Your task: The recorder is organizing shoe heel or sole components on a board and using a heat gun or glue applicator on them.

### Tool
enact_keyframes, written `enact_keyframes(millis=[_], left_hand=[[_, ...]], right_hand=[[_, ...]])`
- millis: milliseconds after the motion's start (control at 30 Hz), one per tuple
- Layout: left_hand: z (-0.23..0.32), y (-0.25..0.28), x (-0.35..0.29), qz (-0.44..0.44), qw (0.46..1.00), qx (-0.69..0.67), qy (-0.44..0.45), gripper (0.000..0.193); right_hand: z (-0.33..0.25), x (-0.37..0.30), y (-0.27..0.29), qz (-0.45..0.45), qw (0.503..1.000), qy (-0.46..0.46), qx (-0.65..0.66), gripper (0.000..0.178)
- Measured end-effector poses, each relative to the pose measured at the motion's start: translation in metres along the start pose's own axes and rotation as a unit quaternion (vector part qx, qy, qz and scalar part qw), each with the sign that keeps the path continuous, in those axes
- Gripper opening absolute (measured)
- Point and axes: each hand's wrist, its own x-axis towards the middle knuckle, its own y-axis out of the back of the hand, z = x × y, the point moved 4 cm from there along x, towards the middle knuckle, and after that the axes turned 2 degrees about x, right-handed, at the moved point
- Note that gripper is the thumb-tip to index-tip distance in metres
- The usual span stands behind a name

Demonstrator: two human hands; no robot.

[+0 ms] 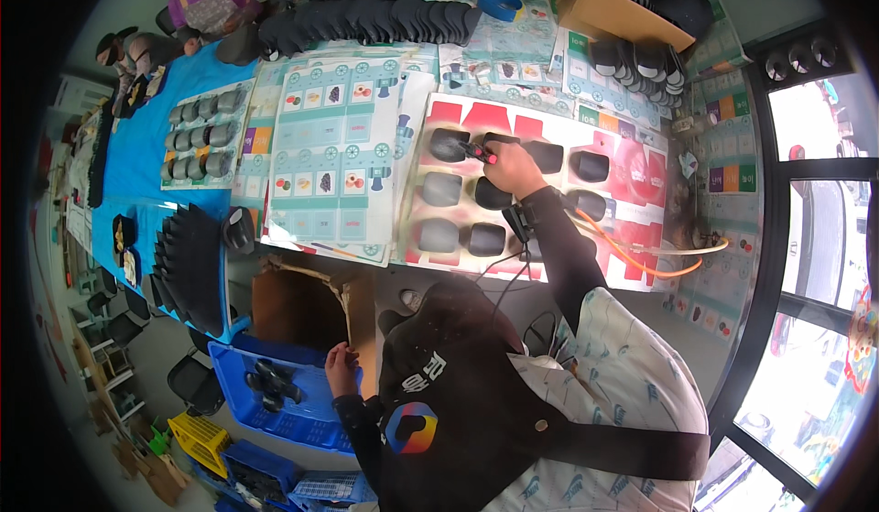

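My right hand [515, 171] is closed around a small black tool with pink-red ends [478, 152], which looks like a spray gun. Its nose is over the top-left dark rounded pad [448, 145]. Several such pads lie in rows on a white board with red patches [442, 112]; the lower-left pad [438, 234] looks greyer and lighter, with a hazy film around it. An orange hose [623, 254] runs from behind my right wrist to the right. My left hand [342, 368] hangs low beside a blue crate [316, 420], fingers loosely apart and nothing seen in them.
Printed sheets [331, 146] cover the table left of the board. Stacked dark pads [366, 22] line the far side, near an open cardboard box [612, 4]. Another board of grey pads [203, 136] lies on a blue cover. Two people work at far left. Glass doors stand at right.
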Motion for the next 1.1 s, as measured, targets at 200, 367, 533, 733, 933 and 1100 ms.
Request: enact_keyframes(millis=[200,367,533,733,933,1100], left_hand=[[-0.005,0.007,0.004,0.002,1.000,0.003,0.008,0.016],[-0.002,0.013,0.004,0.004,1.000,0.016,0.000,0.016],[-0.013,0.020,0.007,0.002,1.000,-0.003,0.005,0.017],[-0.007,0.014,0.005,0.011,1.000,0.010,-0.011,0.018],[-0.014,0.019,0.005,0.020,1.000,-0.003,-0.003,0.018],[-0.015,0.022,0.006,0.027,1.000,-0.012,0.001,0.018]], right_hand=[[-0.010,-0.002,0.001,0.021,0.999,-0.002,0.032,0.023],[0.008,-0.007,-0.004,0.021,1.000,-0.007,0.004,0.022],[-0.018,-0.006,-0.006,-0.006,0.998,0.028,0.049,0.021],[-0.012,-0.001,-0.017,-0.042,0.998,0.042,0.009,0.021],[-0.012,0.001,-0.021,-0.059,0.997,0.054,-0.008,0.021],[-0.015,-0.006,-0.019,-0.017,0.998,0.051,0.013,0.019]])
